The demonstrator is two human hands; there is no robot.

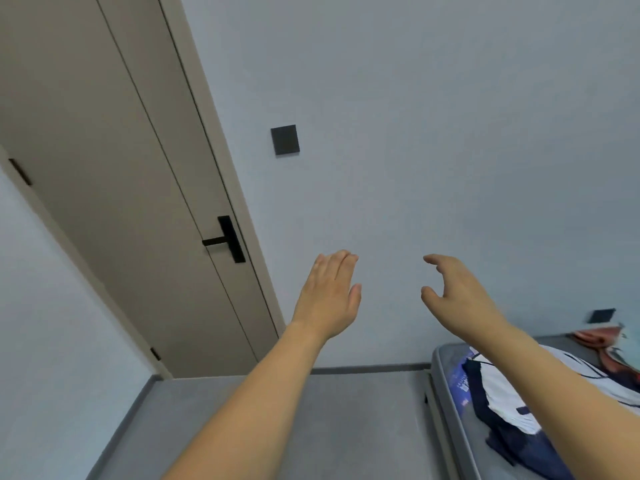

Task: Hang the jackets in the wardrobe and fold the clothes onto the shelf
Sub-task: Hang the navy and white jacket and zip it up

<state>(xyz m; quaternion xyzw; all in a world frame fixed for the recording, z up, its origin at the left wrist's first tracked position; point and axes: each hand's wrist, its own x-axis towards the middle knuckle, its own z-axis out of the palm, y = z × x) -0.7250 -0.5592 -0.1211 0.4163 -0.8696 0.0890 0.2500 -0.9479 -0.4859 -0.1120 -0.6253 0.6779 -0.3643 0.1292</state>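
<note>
Both my arms reach forward in mid-air in front of a blank grey wall. My left hand (pixel 330 292) is flat with its fingers straight and together, holding nothing. My right hand (pixel 457 292) has loosely curved fingers spread apart, also empty. At the lower right a white and navy garment (pixel 498 393) lies crumpled on a grey bed (pixel 441 368), partly hidden by my right forearm. A reddish piece of clothing (pixel 602 341) lies further back on the bed. No wardrobe or shelf is in view.
A beige door (pixel 114 188) with a black handle (pixel 227 240) stands shut at the left. A dark wall switch (pixel 285 139) is on the wall above my hands, another (pixel 602 315) near the bed. Grey floor (pixel 346 427) stretches between door and bed.
</note>
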